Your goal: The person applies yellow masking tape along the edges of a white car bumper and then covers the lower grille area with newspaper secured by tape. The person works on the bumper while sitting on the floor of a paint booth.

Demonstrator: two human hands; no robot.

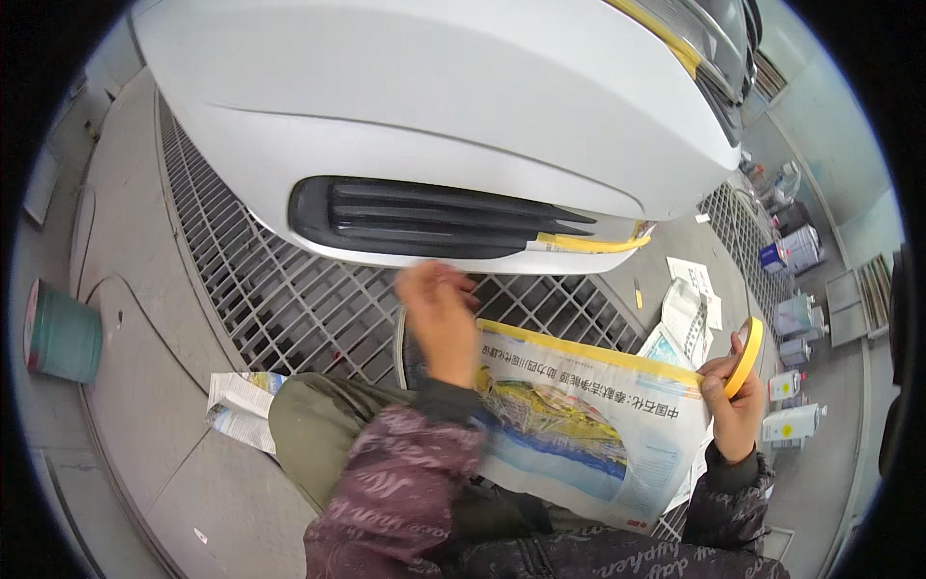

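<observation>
In my right hand is a roll of yellow masking tape, gripped along with the right edge of a newspaper sheet. A yellow tape strip runs along the sheet's upper edge. My left hand is raised beside the sheet's upper left corner, just below the white car bumper. Motion smears its fingers, so their hold cannot be made out. Ahead, the bumper's black slatted grille has yellow tape and paper along its lower right end.
Metal floor grating runs beneath the bumper. A green bucket stands at the left, near a cable. Folded newspaper lies by my left knee; more paper and a small yellow knife-like thing lie right. Several cans and bottles line the right side.
</observation>
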